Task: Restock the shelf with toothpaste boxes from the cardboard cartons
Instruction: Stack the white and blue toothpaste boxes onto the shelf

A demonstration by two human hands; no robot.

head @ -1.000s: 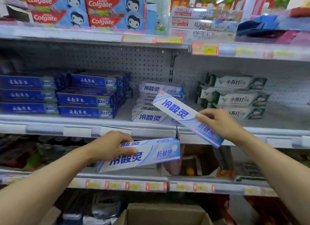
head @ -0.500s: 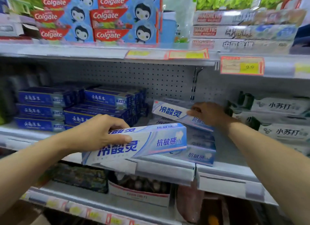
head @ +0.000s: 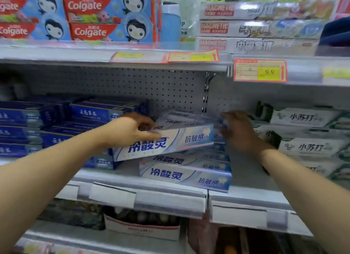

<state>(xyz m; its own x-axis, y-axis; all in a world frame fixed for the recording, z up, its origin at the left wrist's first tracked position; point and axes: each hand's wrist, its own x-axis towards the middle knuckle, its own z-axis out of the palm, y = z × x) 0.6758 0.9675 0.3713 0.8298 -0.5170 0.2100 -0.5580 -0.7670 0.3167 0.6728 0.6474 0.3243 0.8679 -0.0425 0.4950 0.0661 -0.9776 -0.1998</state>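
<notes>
- Far left of the frame: dark blue toothpaste boxes (head: 89, 114) lie stacked on the middle shelf (head: 166, 195), in rows that run back toward the pegboard
- Upper left: Colgate boxes (head: 91, 18) with penguin pictures stand on the top shelf
- Left of centre: the left hand (head: 128, 132) grips the near end of a white-and-blue toothpaste box (head: 181, 142), thumb curled over its front face; the box is tilted, its right end higher, and sits above the stack
- Centre, lower: the stack of matching boxes (head: 185, 175) rests on the middle shelf, just under the held one
- Right of centre: the right hand (head: 238, 132) is at the far end of the upper boxes, fingers curled toward them; motion blur hides whether it pinches one
- Upper right: a red price tag (head: 260, 71) reads 9.9
- Far right: white-and-green boxes (head: 306, 132) are piled on the same shelf
</notes>
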